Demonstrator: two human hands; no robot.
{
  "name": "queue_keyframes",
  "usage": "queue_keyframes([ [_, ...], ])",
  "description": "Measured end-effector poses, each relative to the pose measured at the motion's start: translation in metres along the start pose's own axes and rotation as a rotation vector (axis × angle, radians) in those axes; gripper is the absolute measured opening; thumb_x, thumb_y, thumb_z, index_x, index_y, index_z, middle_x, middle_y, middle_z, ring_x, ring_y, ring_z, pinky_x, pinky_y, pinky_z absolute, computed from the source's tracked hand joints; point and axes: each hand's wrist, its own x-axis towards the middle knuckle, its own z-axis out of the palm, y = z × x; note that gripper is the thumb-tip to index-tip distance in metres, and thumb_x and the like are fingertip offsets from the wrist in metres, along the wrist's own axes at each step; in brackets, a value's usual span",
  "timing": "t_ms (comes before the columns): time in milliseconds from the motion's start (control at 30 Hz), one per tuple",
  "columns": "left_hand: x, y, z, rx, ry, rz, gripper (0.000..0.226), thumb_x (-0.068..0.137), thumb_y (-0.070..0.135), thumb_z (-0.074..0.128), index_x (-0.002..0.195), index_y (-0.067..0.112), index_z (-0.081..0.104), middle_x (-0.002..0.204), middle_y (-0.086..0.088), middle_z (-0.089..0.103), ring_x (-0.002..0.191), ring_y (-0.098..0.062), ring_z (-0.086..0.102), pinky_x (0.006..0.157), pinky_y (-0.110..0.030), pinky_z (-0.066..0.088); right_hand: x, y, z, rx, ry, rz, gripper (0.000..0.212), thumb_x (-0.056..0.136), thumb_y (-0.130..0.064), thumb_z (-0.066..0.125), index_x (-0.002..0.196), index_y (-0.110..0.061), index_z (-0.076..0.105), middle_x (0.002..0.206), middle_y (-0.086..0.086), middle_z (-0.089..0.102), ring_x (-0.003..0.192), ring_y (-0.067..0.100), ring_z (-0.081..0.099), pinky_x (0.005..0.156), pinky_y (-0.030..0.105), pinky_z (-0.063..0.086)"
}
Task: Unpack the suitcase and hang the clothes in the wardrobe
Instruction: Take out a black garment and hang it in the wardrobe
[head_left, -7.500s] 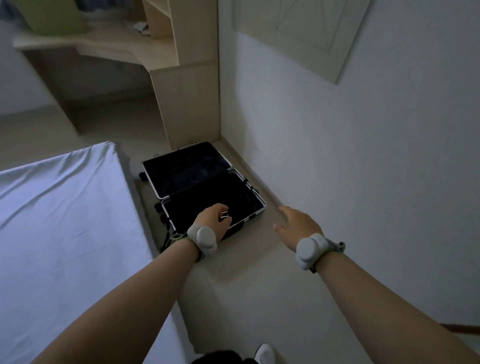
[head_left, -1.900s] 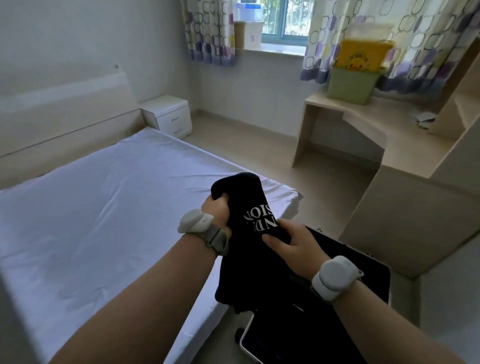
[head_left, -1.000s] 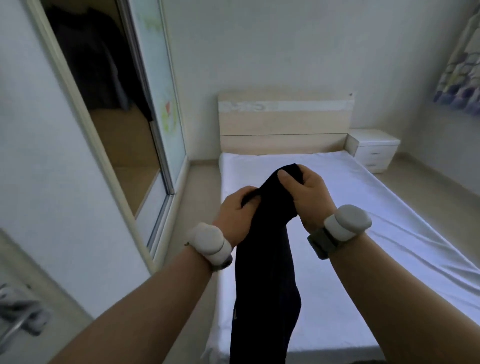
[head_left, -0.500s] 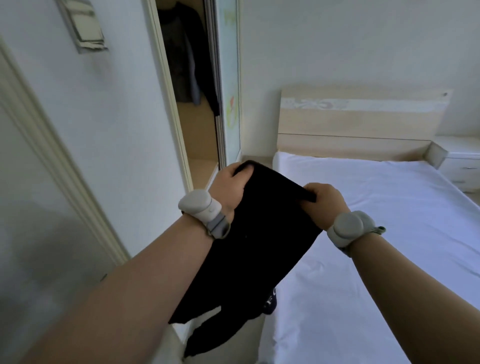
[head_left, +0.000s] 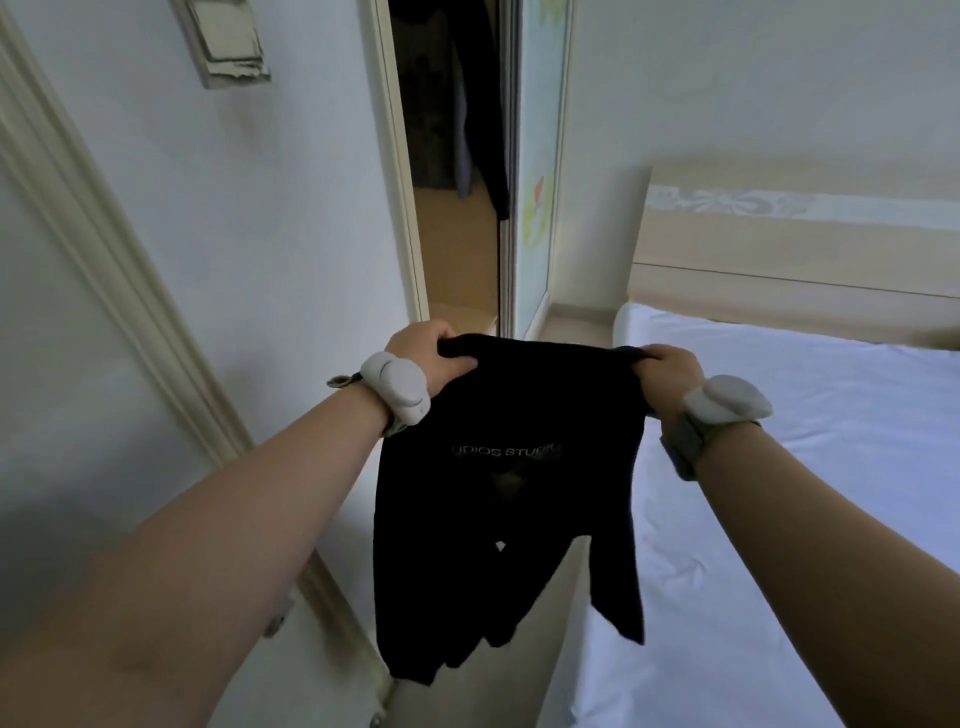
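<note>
Pulled wider than half a second ago, the black garment (head_left: 498, 499) is now stretched out between both hands instead of bunched. Curled fingers (head_left: 460, 364) of the left hand (head_left: 431, 358) clench one top corner, and the right hand (head_left: 667, 371) grips the other the same way. Pale lettering runs across the cloth, which hangs just left of the bed (head_left: 805, 415). Beyond the hands the wardrobe (head_left: 457, 249) stands open, with dark clothes (head_left: 467, 104) hanging inside and its sliding door (head_left: 537, 156) near the headboard (head_left: 779, 234).
</note>
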Motion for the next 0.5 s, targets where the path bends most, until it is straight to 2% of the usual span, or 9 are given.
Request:
queue_keyframes([
  [67,0.011,-0.018,0.008,0.146,0.011,-0.006,0.012,0.088,0.025,0.056,0.085,0.015,0.051,0.068,0.006,0.049,0.068,-0.018,0.048,0.052,-0.023,0.030,0.006,-0.006,0.007,-0.041,-0.007,-0.060,0.028,0.088,0.001,0.050,0.110,0.002,0.067,0.107,0.017,0.066,0.098,0.029,0.060,0.090,0.032,0.047],
  [167,0.029,-0.040,0.017,0.256,0.045,-0.057,0.011,0.089,0.018,0.048,0.094,0.012,0.055,0.078,0.000,0.052,0.072,-0.022,0.048,0.061,-0.028,0.034,0.027,-0.010,0.017,-0.053,0.031,-0.113,0.030,0.089,0.002,0.048,0.112,-0.001,0.066,0.105,0.013,0.065,0.099,0.026,0.059,0.066,0.013,0.034],
  [233,0.050,-0.053,0.019,0.291,-0.009,-0.160,0.011,0.088,0.018,0.046,0.090,0.013,0.056,0.080,-0.001,0.053,0.070,-0.022,0.050,0.061,-0.028,0.036,0.048,-0.013,0.030,-0.031,0.082,-0.128,0.030,0.087,0.004,0.048,0.110,-0.002,0.067,0.101,0.009,0.068,0.096,0.024,0.059,0.060,0.008,0.032],
  [300,0.070,-0.060,0.027,0.267,-0.110,-0.246,0.016,0.088,0.017,0.045,0.074,0.013,0.052,0.073,-0.002,0.052,0.066,-0.020,0.051,0.059,-0.025,0.037,0.063,-0.016,0.043,-0.022,0.127,-0.134,0.029,0.085,0.004,0.049,0.104,-0.003,0.069,0.071,-0.014,0.068,0.086,0.020,0.058,0.055,0.002,0.034],
  [333,0.082,-0.060,0.033,0.216,-0.168,-0.290,0.020,0.088,0.014,0.045,0.068,0.014,0.047,0.070,-0.002,0.051,0.067,-0.020,0.053,0.060,-0.024,0.040,0.072,-0.018,0.050,-0.016,0.141,-0.135,0.028,0.083,0.004,0.049,0.100,-0.005,0.070,0.052,-0.026,0.060,0.078,0.017,0.057,0.055,0.002,0.034],
  [367,0.093,-0.057,0.040,0.061,-0.206,-0.353,0.021,0.089,0.011,0.045,0.068,0.014,0.045,0.071,-0.003,0.052,0.071,-0.022,0.057,0.063,-0.025,0.046,0.080,-0.019,0.055,-0.012,0.151,-0.139,0.027,0.083,0.004,0.049,0.097,-0.006,0.070,0.042,-0.028,0.053,0.073,0.014,0.055,0.056,0.003,0.034],
  [400,0.107,-0.057,0.048,-0.192,-0.192,-0.427,0.018,0.091,0.008,0.044,0.074,0.012,0.047,0.076,-0.006,0.055,0.077,-0.026,0.062,0.066,-0.029,0.054,0.091,-0.021,0.060,-0.011,0.161,-0.146,0.027,0.083,0.004,0.049,0.096,-0.006,0.070,0.040,-0.026,0.052,0.073,0.014,0.055,0.057,0.005,0.034],
  [467,0.133,-0.054,0.062,-0.724,-0.157,-0.614,0.012,0.094,0.004,0.043,0.086,0.007,0.052,0.085,-0.014,0.059,0.080,-0.031,0.064,0.070,-0.041,0.059,0.113,-0.026,0.068,-0.013,0.167,-0.151,0.028,0.083,0.004,0.048,0.098,-0.006,0.070,0.053,-0.022,0.057,0.080,0.017,0.057,0.053,0.002,0.035],
  [500,0.142,-0.052,0.065,-0.925,-0.160,-0.685,0.015,0.096,0.003,0.041,0.086,0.005,0.052,0.084,-0.014,0.058,0.075,-0.030,0.062,0.071,-0.042,0.058,0.122,-0.029,0.070,-0.025,0.162,-0.157,0.029,0.084,0.004,0.048,0.100,-0.006,0.070,0.065,-0.014,0.061,0.084,0.019,0.057,0.051,-0.002,0.034],
])
